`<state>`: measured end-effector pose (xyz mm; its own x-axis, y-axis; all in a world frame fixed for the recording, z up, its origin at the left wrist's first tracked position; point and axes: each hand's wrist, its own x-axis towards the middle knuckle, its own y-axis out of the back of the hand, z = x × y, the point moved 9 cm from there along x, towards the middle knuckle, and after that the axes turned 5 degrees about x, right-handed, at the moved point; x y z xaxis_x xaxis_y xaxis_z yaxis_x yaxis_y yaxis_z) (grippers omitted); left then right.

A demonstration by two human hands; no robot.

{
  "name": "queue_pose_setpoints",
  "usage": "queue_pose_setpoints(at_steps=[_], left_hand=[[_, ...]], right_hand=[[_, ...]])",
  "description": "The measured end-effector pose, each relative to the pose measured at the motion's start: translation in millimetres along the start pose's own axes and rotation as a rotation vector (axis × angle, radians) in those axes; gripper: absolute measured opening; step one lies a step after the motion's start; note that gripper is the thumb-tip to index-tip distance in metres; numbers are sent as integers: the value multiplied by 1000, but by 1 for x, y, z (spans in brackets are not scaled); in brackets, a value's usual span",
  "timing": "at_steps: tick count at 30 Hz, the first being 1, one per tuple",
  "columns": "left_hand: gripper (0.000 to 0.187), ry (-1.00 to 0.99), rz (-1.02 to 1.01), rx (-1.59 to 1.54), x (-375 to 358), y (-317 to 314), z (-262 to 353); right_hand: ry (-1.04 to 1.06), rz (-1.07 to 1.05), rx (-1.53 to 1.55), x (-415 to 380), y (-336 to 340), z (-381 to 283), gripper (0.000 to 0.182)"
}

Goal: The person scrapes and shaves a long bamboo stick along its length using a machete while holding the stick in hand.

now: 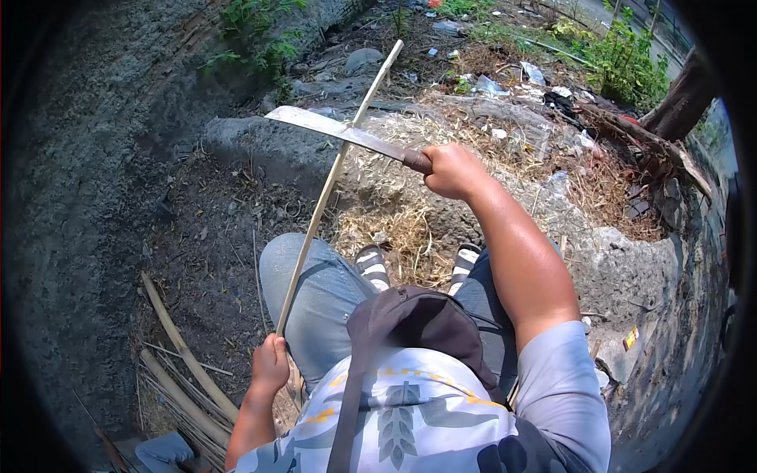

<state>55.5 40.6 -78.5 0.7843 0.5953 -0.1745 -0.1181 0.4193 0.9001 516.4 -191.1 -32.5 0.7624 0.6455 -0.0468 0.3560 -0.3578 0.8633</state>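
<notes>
My left hand (pixel 270 364) is closed around the lower end of a long, thin, pale wooden stick (pixel 316 219). The stick slants up and away from me, past my left knee, and its far end is in the air. In my right hand (pixel 454 171) is the dark handle of a machete (pixel 378 144). Its long, slightly curved blade points left and crosses the stick in its upper part. Blade and stick appear to touch there. Pale shavings lie on the stone and ground beneath.
Several long poles and thin sticks (pixel 185 355) lie at my lower left. A concrete ledge (pixel 268 146) runs in front of my feet. Litter (pixel 489 87), dry straw and a tree stump (pixel 684 96) are further off. A dark bag (pixel 418 323) rests on my lap.
</notes>
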Motion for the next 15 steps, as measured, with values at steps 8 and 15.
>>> queue_pose_setpoints(at_steps=[8,15], left_hand=[[29,35,28,153,-3,-1,4],[27,-2,69,241,3,5,-5]], right_hand=[[265,-170,-263,-23,-24,-59,21],[-217,39,13,10,-10,64,26]])
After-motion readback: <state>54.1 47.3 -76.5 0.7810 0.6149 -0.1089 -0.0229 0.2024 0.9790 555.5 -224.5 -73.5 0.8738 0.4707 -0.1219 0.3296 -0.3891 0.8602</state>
